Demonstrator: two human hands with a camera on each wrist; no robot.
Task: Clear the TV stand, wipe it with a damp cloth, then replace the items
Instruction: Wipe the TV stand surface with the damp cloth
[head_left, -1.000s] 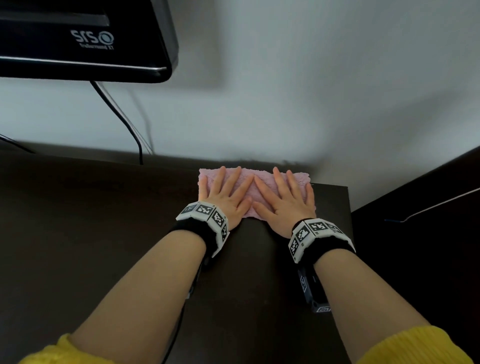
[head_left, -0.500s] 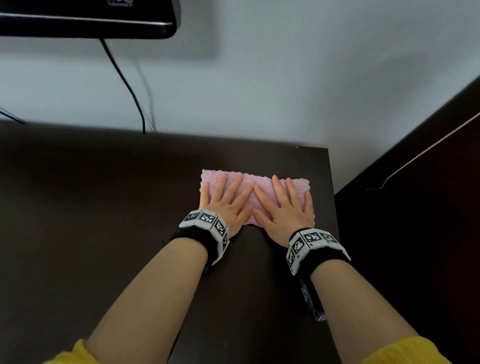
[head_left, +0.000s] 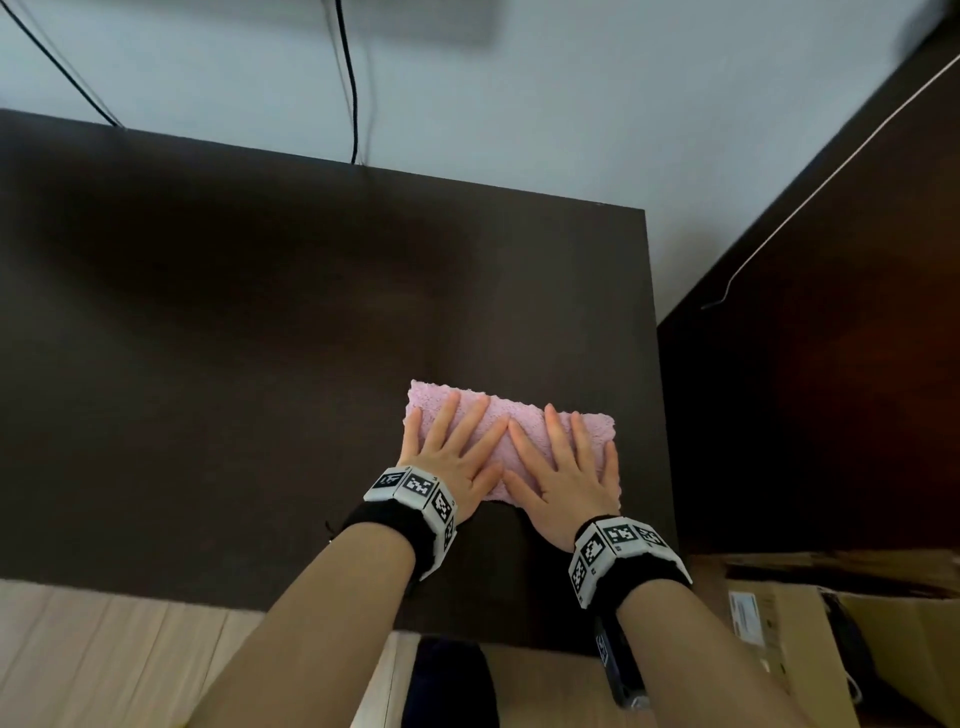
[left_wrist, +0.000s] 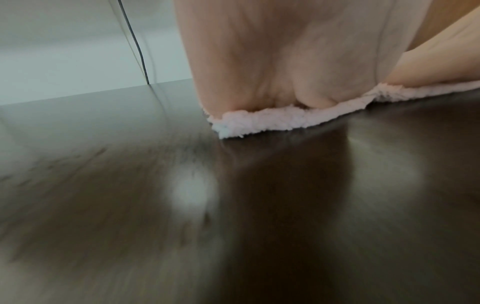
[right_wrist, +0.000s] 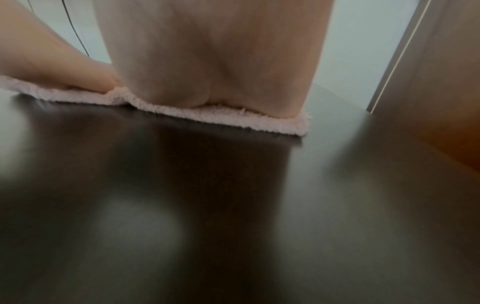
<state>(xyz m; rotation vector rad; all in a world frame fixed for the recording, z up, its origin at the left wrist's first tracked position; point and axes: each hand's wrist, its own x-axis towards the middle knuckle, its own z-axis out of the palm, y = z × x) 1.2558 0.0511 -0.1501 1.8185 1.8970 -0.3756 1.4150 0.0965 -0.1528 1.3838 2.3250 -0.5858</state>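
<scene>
A folded pink cloth (head_left: 519, 415) lies flat on the dark TV stand top (head_left: 234, 364), near its right edge and toward the front. My left hand (head_left: 452, 447) presses on the cloth's left half with straight, spread fingers. My right hand (head_left: 566, 462) presses on the right half the same way, its index finger touching the left hand's. In the left wrist view the palm heel (left_wrist: 285, 61) sits on the cloth's fluffy edge (left_wrist: 259, 121). The right wrist view shows the other palm heel (right_wrist: 207, 61) on the cloth's near edge (right_wrist: 221, 117).
Black cables (head_left: 353, 78) hang down the pale wall behind the stand. A dark cabinet (head_left: 831, 338) stands close on the right. Cardboard boxes (head_left: 831, 639) sit on the floor at lower right, and light floorboards (head_left: 130, 660) show at the stand's front edge.
Both hands have pulled the cloth from the back edge of the stand toward the front. The TV has dropped out of the top of the head view.
</scene>
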